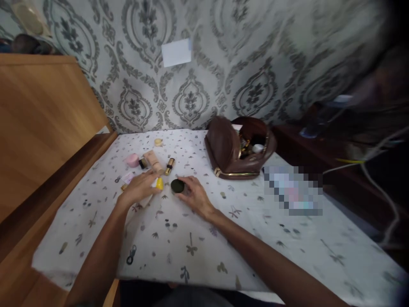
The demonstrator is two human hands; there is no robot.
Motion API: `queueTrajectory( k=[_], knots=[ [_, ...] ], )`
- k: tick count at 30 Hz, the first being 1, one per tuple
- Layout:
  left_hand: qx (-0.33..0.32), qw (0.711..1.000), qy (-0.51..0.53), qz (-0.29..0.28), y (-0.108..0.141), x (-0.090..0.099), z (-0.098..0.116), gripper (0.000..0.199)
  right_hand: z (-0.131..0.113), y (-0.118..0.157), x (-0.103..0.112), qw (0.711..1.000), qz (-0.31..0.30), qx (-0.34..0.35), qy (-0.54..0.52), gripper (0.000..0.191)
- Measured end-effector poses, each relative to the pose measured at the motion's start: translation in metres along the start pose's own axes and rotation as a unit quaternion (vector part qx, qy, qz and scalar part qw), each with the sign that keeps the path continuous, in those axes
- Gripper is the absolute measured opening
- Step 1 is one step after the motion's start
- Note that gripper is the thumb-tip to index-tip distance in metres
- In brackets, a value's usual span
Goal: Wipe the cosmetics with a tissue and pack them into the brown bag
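My left hand (139, 187) is curled round a small container with a yellow cap (159, 183); the palm hides most of its body. Thumb and fingers of my right hand (196, 197) grip a small round jar with a dark lid (177, 186), low over the cloth. Just beyond the left hand lie a beige tube (152, 160), a gold-and-black lipstick (170, 166), a small black item (142, 163) and a pink round container (132, 160). A pale purple item (128, 177) is partly covered by the left hand.
A brown bag (223, 149) stands unzipped at the back right, with small items inside. A small cream round item (158, 142) sits near the wall. Right of the bag lies a blurred-out object (294, 189). A wooden panel (47, 106) borders the left side; cables hang at right.
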State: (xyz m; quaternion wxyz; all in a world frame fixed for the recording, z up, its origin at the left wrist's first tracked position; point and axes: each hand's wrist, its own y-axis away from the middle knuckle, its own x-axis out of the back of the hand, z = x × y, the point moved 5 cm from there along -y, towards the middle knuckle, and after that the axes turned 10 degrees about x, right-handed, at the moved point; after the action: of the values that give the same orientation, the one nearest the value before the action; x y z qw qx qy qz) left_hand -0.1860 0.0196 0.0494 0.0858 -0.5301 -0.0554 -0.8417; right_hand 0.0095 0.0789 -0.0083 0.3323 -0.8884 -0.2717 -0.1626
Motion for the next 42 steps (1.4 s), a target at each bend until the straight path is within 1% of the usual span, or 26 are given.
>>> queueTrajectory(
  k=[3, 5, 7, 9, 12, 14, 15, 16, 18, 19, 20, 22, 23, 24, 25, 26, 27, 29, 31, 32, 34, 36, 37, 39, 41, 42],
  knots=[
    [-0.049, 0.994, 0.097, -0.024, 0.001, 0.001, 0.019, 0.038, -0.012, 0.001, 0.010, 0.998, 0.039, 0.037, -0.019, 0.049],
    [-0.058, 0.982, 0.174, -0.042, 0.002, -0.001, 0.036, 0.035, -0.022, 0.003, 0.016, 0.996, 0.052, 0.062, -0.042, 0.049],
    [-0.051, 0.972, 0.227, -0.042, 0.005, -0.006, 0.052, 0.034, -0.029, 0.005, 0.018, 0.993, 0.052, 0.053, -0.087, 0.050],
    [-0.058, 0.971, 0.230, -0.023, 0.009, -0.013, 0.066, 0.033, -0.031, 0.008, 0.017, 0.987, 0.049, 0.010, -0.154, 0.055],
    [-0.088, 0.981, 0.172, 0.013, 0.014, -0.020, 0.076, 0.024, -0.028, 0.010, 0.011, 0.966, 0.049, -0.050, -0.248, 0.059],
    [-0.085, 0.983, 0.149, 0.062, 0.016, -0.018, 0.073, 0.024, -0.026, 0.010, 0.009, 0.954, 0.057, -0.067, -0.286, 0.058],
    [-0.077, 0.981, 0.149, 0.096, 0.017, -0.014, 0.070, 0.025, -0.025, 0.010, 0.008, 0.951, 0.063, -0.070, -0.293, 0.056],
    [-0.066, 0.976, 0.157, 0.136, 0.020, -0.009, 0.068, 0.027, -0.025, 0.009, 0.008, 0.952, 0.068, -0.071, -0.289, 0.054],
    [-0.060, 0.961, 0.180, 0.201, 0.026, -0.002, 0.067, 0.028, -0.026, 0.009, 0.010, 0.966, 0.070, -0.058, -0.241, 0.051],
    [-0.076, 0.955, 0.187, 0.215, 0.029, 0.000, 0.072, 0.029, -0.028, 0.009, 0.010, 0.976, 0.065, -0.040, -0.204, 0.049],
    [-0.103, 0.953, 0.188, 0.216, 0.032, -0.001, 0.078, 0.029, -0.031, 0.009, 0.010, 0.984, 0.054, -0.014, -0.167, 0.045],
    [-0.167, 0.955, 0.168, 0.181, 0.036, -0.008, 0.095, 0.027, -0.037, 0.011, 0.008, 0.992, 0.031, 0.058, -0.111, 0.034],
    [-0.188, 0.958, 0.155, 0.152, 0.036, -0.013, 0.102, 0.026, -0.039, 0.012, 0.007, 0.991, 0.021, 0.090, -0.097, 0.028],
    [-0.194, 0.962, 0.150, 0.121, 0.034, -0.018, 0.107, 0.026, -0.040, 0.013, 0.006, 0.989, 0.014, 0.113, -0.091, 0.022],
    [-0.182, 0.966, 0.158, 0.091, 0.031, -0.023, 0.108, 0.026, -0.041, 0.014, 0.005, 0.988, 0.008, 0.123, -0.091, 0.018],
    [-0.155, 0.969, 0.179, 0.062, 0.028, -0.026, 0.106, 0.028, -0.040, 0.014, 0.005, 0.988, 0.004, 0.120, -0.095, 0.016],
    [-0.119, 0.970, 0.208, 0.033, 0.024, -0.028, 0.102, 0.030, -0.040, 0.015, 0.006, 0.989, 0.000, 0.107, -0.106, 0.017],
    [-0.045, 0.963, 0.266, -0.015, 0.018, -0.029, 0.092, 0.033, -0.044, 0.016, 0.007, 0.984, -0.008, 0.078, -0.160, 0.024],
    [0.006, 0.951, 0.306, -0.049, 0.016, -0.027, 0.084, 0.034, -0.049, 0.015, 0.008, 0.966, -0.013, 0.046, -0.253, 0.033],
    [0.020, 0.944, 0.324, -0.063, 0.017, -0.027, 0.082, 0.035, -0.052, 0.015, 0.007, 0.950, -0.017, 0.026, -0.309, 0.037],
    [0.033, 0.926, 0.367, -0.076, 0.017, -0.029, 0.079, 0.037, -0.055, 0.014, 0.003, 0.904, -0.024, -0.019, -0.425, 0.045],
    [0.027, 0.905, 0.421, -0.059, 0.018, -0.032, 0.077, 0.042, -0.053, 0.011, 0.000, 0.856, -0.013, -0.061, -0.513, 0.052],
    [0.014, 0.895, 0.444, -0.041, 0.018, -0.034, 0.077, 0.044, -0.050, 0.010, 0.000, 0.837, 0.001, -0.080, -0.541, 0.054],
    [-0.027, 0.886, 0.463, -0.003, 0.019, -0.038, 0.078, 0.046, -0.044, 0.008, 0.001, 0.814, 0.036, -0.112, -0.569, 0.054],
    [-0.062, 0.890, 0.451, 0.018, 0.021, -0.041, 0.080, 0.051, -0.039, 0.007, 0.003, 0.796, 0.057, -0.137, -0.587, 0.054],
    [-0.068, 0.893, 0.444, 0.028, 0.023, -0.042, 0.081, 0.056, -0.038, 0.007, 0.004, 0.785, 0.061, -0.148, -0.598, 0.054]
  ],
)
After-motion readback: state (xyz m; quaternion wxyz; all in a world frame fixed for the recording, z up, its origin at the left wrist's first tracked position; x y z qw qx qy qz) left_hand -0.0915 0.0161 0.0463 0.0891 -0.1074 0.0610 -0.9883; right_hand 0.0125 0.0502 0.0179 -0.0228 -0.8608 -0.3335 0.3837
